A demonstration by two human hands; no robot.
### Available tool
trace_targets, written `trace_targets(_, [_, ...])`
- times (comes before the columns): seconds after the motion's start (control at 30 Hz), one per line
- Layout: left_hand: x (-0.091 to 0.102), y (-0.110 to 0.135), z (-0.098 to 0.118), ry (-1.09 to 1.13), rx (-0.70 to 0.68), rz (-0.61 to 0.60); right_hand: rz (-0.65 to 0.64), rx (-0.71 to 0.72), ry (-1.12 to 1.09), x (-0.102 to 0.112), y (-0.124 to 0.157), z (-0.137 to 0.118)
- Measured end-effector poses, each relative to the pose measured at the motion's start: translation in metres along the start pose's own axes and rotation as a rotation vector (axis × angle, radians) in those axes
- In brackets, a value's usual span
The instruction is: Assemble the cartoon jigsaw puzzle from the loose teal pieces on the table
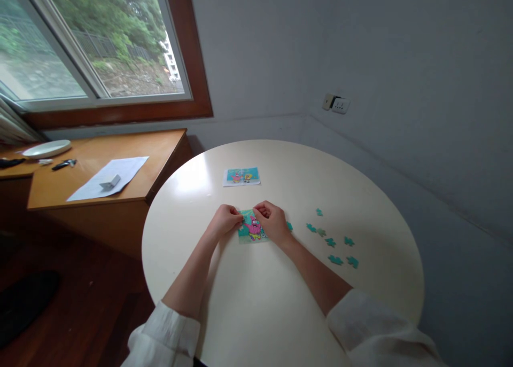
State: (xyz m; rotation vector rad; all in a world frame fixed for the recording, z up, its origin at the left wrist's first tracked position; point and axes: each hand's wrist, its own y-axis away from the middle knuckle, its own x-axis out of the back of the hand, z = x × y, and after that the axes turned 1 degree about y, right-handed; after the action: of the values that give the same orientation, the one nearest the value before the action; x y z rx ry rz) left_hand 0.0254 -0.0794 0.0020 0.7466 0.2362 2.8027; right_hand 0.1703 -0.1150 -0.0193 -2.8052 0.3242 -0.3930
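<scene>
A partly assembled jigsaw puzzle [254,229] with a pink cartoon figure on teal lies flat on the round white table [256,303]. My left hand [225,220] is pinched at its upper left edge, and what sits between the fingertips is hidden or too small to name. Over the upper right part rests my right hand [271,220], fingers curled together and covering some of the pieces. Whether they hold a piece cannot be made out. One teal puzzle piece [289,226] peeks out just right of that hand.
Several loose teal puzzle pieces [331,242] are scattered on the right of the table. Beyond the puzzle lies a reference picture card [242,177]. A wooden desk [168,148] at left carries paper [130,166], a small white box [109,182] and a white plate [47,149].
</scene>
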Motion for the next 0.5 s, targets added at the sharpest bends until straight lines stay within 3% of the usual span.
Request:
trace_targets(0.33, [-0.0034,-0.0011,-0.0037,-0.099,-0.032,0.068,0.001,0.007,-0.009,0.0000,0.0001,-0.0016])
trace_targets(0.5, [-0.0002,0.0004,-0.0003,0.074,-0.021,0.051,0.003,0.003,-0.002,0.0001,-0.0001,-0.0004])
